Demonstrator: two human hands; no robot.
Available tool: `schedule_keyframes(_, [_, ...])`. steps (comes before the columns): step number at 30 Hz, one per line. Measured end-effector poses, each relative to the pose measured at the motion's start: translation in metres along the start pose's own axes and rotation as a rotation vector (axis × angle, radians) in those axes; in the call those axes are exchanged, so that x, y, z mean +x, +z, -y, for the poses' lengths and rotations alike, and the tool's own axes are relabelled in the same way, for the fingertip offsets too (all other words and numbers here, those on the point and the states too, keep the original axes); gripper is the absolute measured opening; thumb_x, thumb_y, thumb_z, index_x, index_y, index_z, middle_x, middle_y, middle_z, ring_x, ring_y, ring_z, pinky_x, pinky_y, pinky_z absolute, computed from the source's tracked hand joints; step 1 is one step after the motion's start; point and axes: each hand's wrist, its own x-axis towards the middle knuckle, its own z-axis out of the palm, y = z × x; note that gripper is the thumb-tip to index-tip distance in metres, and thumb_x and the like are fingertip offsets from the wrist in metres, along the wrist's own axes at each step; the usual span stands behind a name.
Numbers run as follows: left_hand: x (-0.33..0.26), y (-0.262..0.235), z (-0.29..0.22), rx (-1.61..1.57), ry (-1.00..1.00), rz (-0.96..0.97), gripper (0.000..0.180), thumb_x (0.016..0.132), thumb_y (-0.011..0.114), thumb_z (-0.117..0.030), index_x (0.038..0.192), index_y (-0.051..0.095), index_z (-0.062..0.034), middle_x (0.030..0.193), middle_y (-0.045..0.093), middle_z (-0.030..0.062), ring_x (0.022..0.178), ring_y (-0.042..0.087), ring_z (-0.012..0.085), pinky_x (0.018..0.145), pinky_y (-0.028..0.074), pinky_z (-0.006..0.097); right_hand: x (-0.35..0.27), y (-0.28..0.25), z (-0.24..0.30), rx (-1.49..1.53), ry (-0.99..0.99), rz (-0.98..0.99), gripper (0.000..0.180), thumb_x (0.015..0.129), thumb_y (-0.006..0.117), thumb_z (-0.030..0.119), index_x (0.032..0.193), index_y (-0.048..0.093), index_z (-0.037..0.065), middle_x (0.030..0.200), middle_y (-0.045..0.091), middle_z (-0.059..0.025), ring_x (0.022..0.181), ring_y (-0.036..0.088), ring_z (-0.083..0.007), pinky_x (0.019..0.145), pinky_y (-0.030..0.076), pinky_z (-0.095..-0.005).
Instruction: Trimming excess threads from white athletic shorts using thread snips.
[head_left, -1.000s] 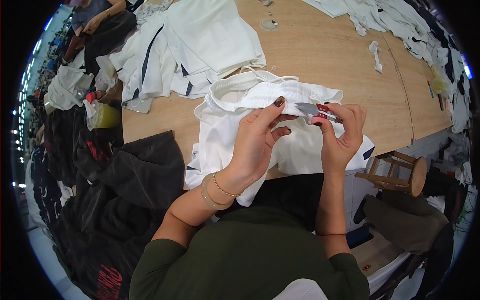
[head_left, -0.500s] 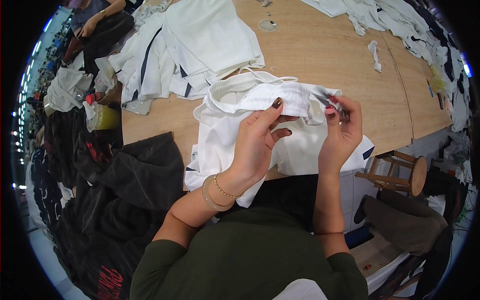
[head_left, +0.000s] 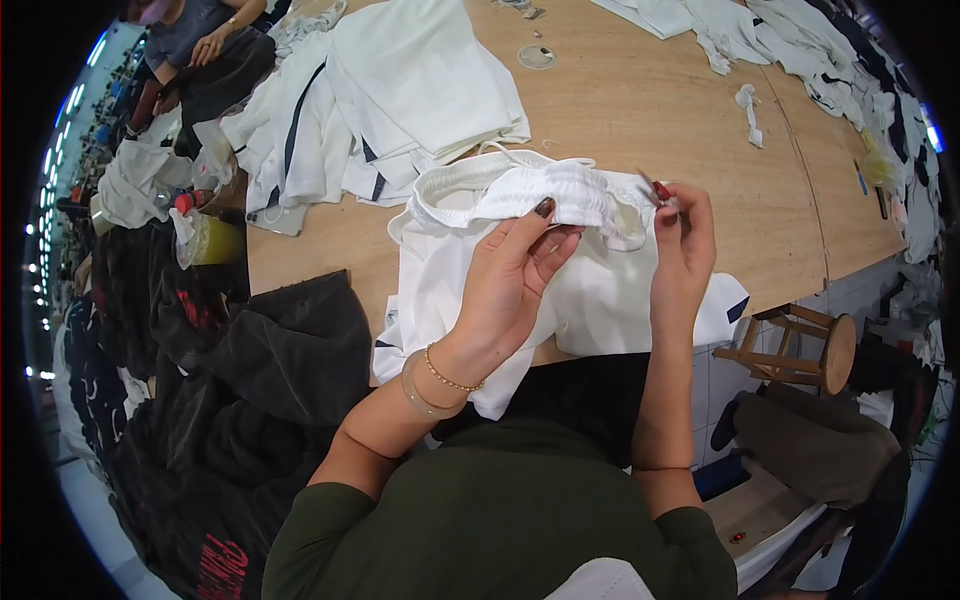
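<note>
A pair of white shorts (head_left: 605,305) with dark blue corner patches lies across the near part of the wooden table (head_left: 600,100). Its gathered elastic waistband (head_left: 560,193) is raised, with a white drawcord looped behind it. My left hand (head_left: 508,285) pinches the front of this waistband between thumb and fingers. To the right of the waistband's end, my right hand (head_left: 683,245) is closed around small thread snips (head_left: 649,184). Their thin blades point up and left, close to the cloth; the handles are mostly hidden by my fingers.
More white garments (head_left: 410,90) are stacked at the far left, near a phone (head_left: 283,220). Dark cloth (head_left: 290,340) hangs by the left edge, beside a yellow drink container (head_left: 218,243). A wooden stool (head_left: 835,352) stands at right. A co-worker's hand (head_left: 212,45) shows far left.
My right hand has drawn slightly down and left, and the snips' blades now show more thinly. My left fingers have closed more tightly on the waistband, which stays in nearly the same place.
</note>
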Motion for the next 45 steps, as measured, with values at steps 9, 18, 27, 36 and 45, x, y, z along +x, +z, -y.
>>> schedule_keyframes(9, [0.0, 0.004, 0.005, -0.05, 0.032, 0.058, 0.015, 0.094, 0.054, -0.014, 0.1, 0.06, -0.0003, 0.098, 0.064, 0.006, 0.093, 0.061, 0.0129, 0.092, 0.051, 0.029, -0.015, 0.0, 0.003, -0.497, -0.415, -0.046, 0.029, 0.063, 0.081, 0.018, 0.087, 0.069, 0.008, 0.073, 0.048, 0.0, 0.074, 0.041, -0.0192, 0.07, 0.035, -0.0302])
schedule_keyframes(18, [-0.005, 0.008, 0.004, -0.031, 0.017, 0.025, 0.014, 0.095, 0.053, -0.013, 0.1, 0.059, -0.0006, 0.099, 0.062, 0.0052, 0.091, 0.061, 0.0129, 0.092, 0.051, 0.03, -0.013, 0.007, 0.001, -0.526, -0.47, -0.039, 0.026, 0.063, 0.081, 0.015, 0.085, 0.069, 0.007, 0.074, 0.048, -0.0009, 0.073, 0.041, -0.0201, 0.068, 0.035, -0.0312])
schedule_keyframes(27, [0.011, -0.01, 0.004, -0.157, 0.027, 0.124, 0.015, 0.091, 0.056, -0.01, 0.102, 0.056, 0.0004, 0.103, 0.06, 0.0051, 0.094, 0.059, 0.0131, 0.091, 0.052, 0.03, -0.006, 0.002, -0.006, -0.14, -0.148, 0.007, 0.024, 0.079, 0.072, 0.014, 0.096, 0.061, 0.002, 0.084, 0.05, -0.0036, 0.08, 0.048, -0.0153, 0.073, 0.039, -0.025])
schedule_keyframes(36, [0.01, 0.0, -0.005, 0.102, -0.039, -0.032, 0.011, 0.089, 0.062, -0.012, 0.093, 0.06, -0.0012, 0.092, 0.064, 0.0053, 0.086, 0.061, 0.0117, 0.084, 0.054, 0.031, -0.012, -0.005, 0.001, -0.344, -0.231, 0.024, 0.027, 0.075, 0.076, 0.014, 0.096, 0.063, 0.003, 0.085, 0.05, -0.0042, 0.082, 0.048, -0.018, 0.073, 0.041, -0.0275])
schedule_keyframes(45, [0.002, 0.008, 0.002, 0.059, -0.042, 0.052, 0.018, 0.093, 0.056, -0.013, 0.099, 0.061, 0.0036, 0.096, 0.065, 0.0073, 0.085, 0.064, 0.0144, 0.083, 0.056, 0.032, -0.013, 0.011, 0.01, -0.302, -0.312, 0.211, 0.032, 0.066, 0.061, -0.011, 0.095, 0.063, 0.001, 0.078, 0.053, -0.0039, 0.079, 0.052, -0.0162, 0.07, 0.042, -0.0253])
